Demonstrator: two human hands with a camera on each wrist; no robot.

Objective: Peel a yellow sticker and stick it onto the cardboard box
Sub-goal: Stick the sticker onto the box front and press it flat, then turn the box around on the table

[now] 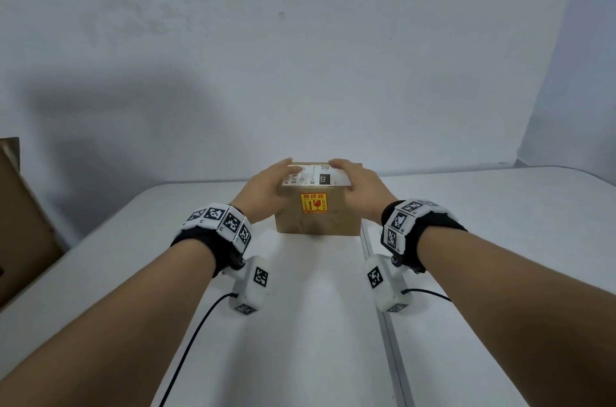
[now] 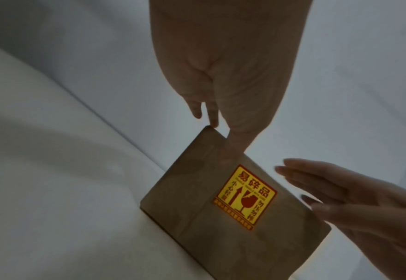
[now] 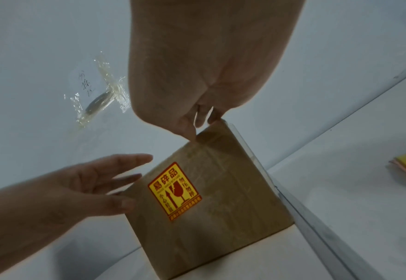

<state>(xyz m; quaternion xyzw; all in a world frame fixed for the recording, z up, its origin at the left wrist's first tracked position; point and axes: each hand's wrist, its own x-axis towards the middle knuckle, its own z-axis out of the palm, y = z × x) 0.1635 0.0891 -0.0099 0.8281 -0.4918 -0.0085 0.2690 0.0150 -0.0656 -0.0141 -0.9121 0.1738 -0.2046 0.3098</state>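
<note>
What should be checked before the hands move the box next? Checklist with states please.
1. Yellow sticker is on the cardboard box, near face: ok.
2. Sticker lies flat, no lifted corner visible in the wrist views: ok.
3. Left hand on the box's left side, fingers straight: ok.
4. Right hand on the box's right side, fingers straight: ok.
5. Box sits flat on the white table: ok.
6. Firmness of both hands' contact: cannot tell.
</note>
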